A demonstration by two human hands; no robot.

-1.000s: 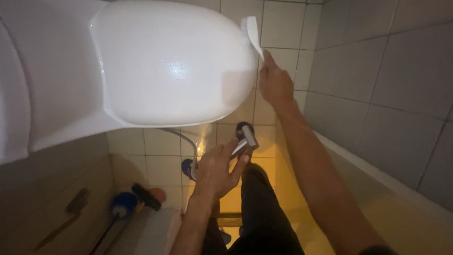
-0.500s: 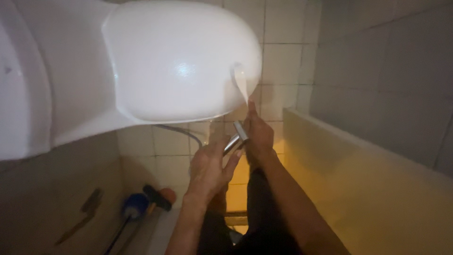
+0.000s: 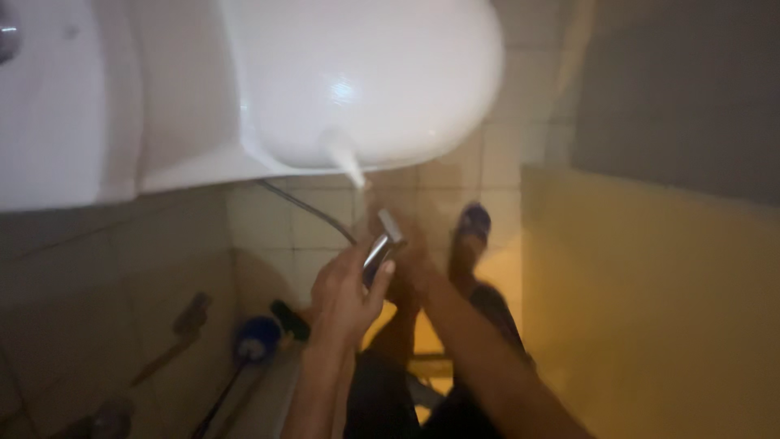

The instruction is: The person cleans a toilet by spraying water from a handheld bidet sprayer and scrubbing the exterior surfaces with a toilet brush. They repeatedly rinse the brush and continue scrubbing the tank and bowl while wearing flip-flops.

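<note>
Left hand (image 3: 345, 293) gripping a metal sprayer (image 3: 382, 244) with hose (image 3: 305, 207), right hand (image 3: 406, 260) blurred beside it holding a white strip (image 3: 345, 162), below the toilet lid (image 3: 366, 73)

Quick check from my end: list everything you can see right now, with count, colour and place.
toilet lid: one, white, closed, top centre
toilet cistern: one, white, top left
spray head: one, silver, in left hand
hose: one, grey, from spray head toward toilet
white strip: one, blurred, at lid's front edge
brush: one, blue head, floor lower left
floor tiles: pale, under toilet
left hand: gripping spray head
right hand: blurred, below strip
</note>
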